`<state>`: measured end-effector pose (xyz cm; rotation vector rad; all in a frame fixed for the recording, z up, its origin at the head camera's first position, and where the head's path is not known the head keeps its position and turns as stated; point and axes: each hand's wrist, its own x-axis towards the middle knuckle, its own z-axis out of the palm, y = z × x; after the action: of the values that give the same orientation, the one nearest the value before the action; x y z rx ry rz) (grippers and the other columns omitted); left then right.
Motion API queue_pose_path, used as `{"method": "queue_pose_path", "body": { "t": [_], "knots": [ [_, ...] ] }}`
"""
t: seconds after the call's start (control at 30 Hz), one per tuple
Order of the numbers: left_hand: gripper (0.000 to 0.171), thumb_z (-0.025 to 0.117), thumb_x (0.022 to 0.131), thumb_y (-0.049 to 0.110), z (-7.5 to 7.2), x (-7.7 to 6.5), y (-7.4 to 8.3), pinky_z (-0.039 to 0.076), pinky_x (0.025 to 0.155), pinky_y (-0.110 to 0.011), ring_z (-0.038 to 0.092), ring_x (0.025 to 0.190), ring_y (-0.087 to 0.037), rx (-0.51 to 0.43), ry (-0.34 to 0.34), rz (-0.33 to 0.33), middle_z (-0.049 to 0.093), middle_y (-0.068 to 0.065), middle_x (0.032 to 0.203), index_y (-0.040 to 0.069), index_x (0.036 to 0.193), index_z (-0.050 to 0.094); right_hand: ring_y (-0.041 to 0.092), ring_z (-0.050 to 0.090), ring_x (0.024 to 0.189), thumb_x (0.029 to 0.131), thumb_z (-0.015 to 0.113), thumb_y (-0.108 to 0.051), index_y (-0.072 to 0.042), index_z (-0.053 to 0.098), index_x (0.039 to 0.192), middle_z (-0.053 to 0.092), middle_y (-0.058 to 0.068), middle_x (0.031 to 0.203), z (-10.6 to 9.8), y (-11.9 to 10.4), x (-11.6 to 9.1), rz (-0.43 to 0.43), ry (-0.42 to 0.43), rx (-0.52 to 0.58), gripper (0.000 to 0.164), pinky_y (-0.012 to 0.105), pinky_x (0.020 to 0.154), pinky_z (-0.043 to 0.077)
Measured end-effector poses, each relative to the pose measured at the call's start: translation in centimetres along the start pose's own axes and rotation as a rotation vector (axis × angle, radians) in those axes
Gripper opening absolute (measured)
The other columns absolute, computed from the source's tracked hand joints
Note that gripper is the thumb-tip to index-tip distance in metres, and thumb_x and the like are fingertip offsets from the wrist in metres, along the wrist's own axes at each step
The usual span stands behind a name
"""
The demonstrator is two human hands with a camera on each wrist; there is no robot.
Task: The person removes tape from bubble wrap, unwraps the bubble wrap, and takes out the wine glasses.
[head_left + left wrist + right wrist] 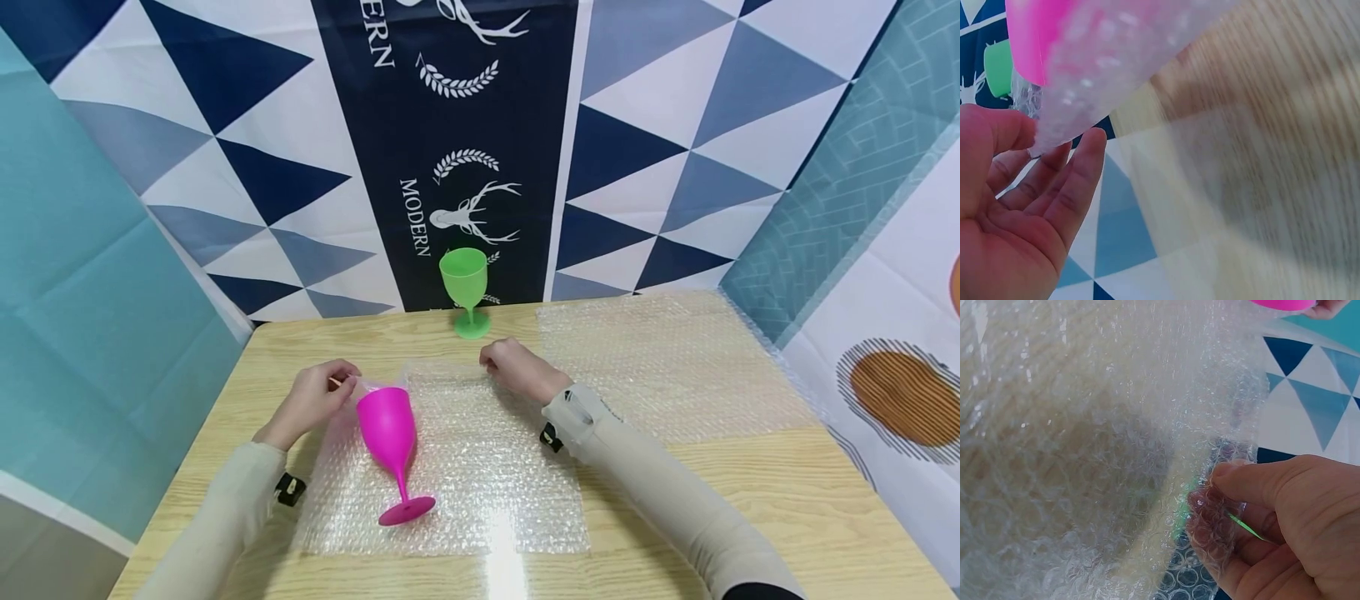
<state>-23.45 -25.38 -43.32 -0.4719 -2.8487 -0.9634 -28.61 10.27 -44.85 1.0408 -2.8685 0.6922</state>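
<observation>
A pink plastic goblet (387, 423) lies on its side on a sheet of clear bubble wrap (480, 467), its foot toward the near edge. My left hand (313, 402) pinches the sheet's far left corner beside the goblet's rim. In the left wrist view, that raised bubble wrap (1094, 81) runs between thumb and fingers, with the pink goblet (1025, 40) behind it. At the far right corner, my right hand (522, 369) pinches the sheet's edge. Through the bubble wrap (1200, 515) in the right wrist view, the right fingertips show.
A green goblet (465, 279) stands upright at the back of the wooden table (750, 508), close to the patterned backdrop (637, 150). Another bubble wrap sheet (667, 358) lies flat at the back right, reaching past the table's right edge.
</observation>
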Motion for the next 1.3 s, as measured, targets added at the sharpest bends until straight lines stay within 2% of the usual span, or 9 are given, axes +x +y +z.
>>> {"method": "queue_pose_path", "body": {
  "t": [0.13, 0.37, 0.6, 0.73, 0.9, 1.03, 1.3],
  "knots": [
    [0.015, 0.063, 0.098, 0.005, -0.2, -0.2, -0.6, 0.057, 0.065, -0.028, 0.071, 0.077, -0.022, -0.023, 0.013, -0.026, 0.074, -0.016, 0.093, -0.002, 0.108, 0.071, 0.027, 0.075, 0.100, 0.094, 0.063, 0.009, 0.004, 0.076, 0.103, 0.077, 0.017, 0.104, 0.0, 0.0, 0.0, 0.010, -0.003, 0.009, 0.016, 0.033, 0.087, 0.062],
    [0.017, 0.062, 0.098, 0.006, -0.4, -0.4, -1.8, 0.061, 0.071, -0.036, 0.072, 0.084, -0.031, -0.004, 0.027, -0.083, 0.075, -0.019, 0.098, -0.003, 0.109, 0.071, 0.028, 0.074, 0.102, 0.094, 0.063, 0.008, 0.004, 0.075, 0.104, 0.077, 0.017, 0.105, -0.1, -0.1, -0.2, 0.032, -0.011, 0.018, 0.016, 0.033, 0.088, 0.061],
    [0.020, 0.060, 0.100, 0.011, -0.7, -0.7, -3.0, 0.056, 0.066, -0.027, 0.070, 0.087, -0.028, -0.009, 0.006, -0.155, 0.075, -0.018, 0.100, -0.003, 0.109, 0.073, 0.027, 0.074, 0.099, 0.093, 0.063, 0.008, 0.003, 0.076, 0.102, 0.077, 0.015, 0.103, 0.0, 0.2, -0.1, 0.033, 0.002, 0.009, 0.017, 0.034, 0.087, 0.062],
    [0.024, 0.060, 0.101, 0.013, -0.9, -0.9, -3.3, 0.053, 0.061, -0.026, 0.067, 0.081, -0.020, -0.020, -0.019, -0.193, 0.075, -0.017, 0.099, -0.004, 0.112, 0.072, 0.027, 0.074, 0.100, 0.094, 0.062, 0.008, 0.003, 0.076, 0.103, 0.077, 0.016, 0.104, 0.0, 0.3, 0.0, 0.045, -0.005, 0.010, 0.017, 0.034, 0.087, 0.061],
    [0.024, 0.060, 0.100, 0.012, -0.9, -1.1, -3.8, 0.052, 0.056, -0.025, 0.063, 0.072, -0.013, -0.039, -0.031, -0.201, 0.074, -0.016, 0.093, -0.006, 0.112, 0.072, 0.028, 0.074, 0.100, 0.094, 0.061, 0.008, 0.004, 0.076, 0.103, 0.077, 0.016, 0.104, 0.0, 0.4, 0.0, 0.054, -0.008, 0.022, 0.018, 0.034, 0.087, 0.061],
    [0.024, 0.061, 0.100, 0.010, -0.9, -1.2, -4.2, 0.050, 0.053, -0.024, 0.061, 0.065, -0.012, -0.041, -0.034, -0.210, 0.074, -0.014, 0.087, -0.007, 0.111, 0.073, 0.028, 0.074, 0.099, 0.094, 0.061, 0.008, 0.004, 0.076, 0.103, 0.077, 0.016, 0.103, 0.1, 0.5, 0.0, 0.049, -0.003, 0.011, 0.018, 0.033, 0.086, 0.062],
    [0.025, 0.059, 0.100, 0.011, -0.9, -1.3, -4.5, 0.051, 0.055, -0.026, 0.063, 0.060, -0.013, -0.047, -0.077, -0.278, 0.069, -0.008, 0.077, -0.008, 0.110, 0.072, 0.029, 0.075, 0.097, 0.092, 0.061, 0.009, 0.003, 0.076, 0.099, 0.078, 0.016, 0.100, 0.4, 0.7, 0.2, 0.021, 0.022, -0.016, 0.017, 0.033, 0.084, 0.062]
  ]
}}
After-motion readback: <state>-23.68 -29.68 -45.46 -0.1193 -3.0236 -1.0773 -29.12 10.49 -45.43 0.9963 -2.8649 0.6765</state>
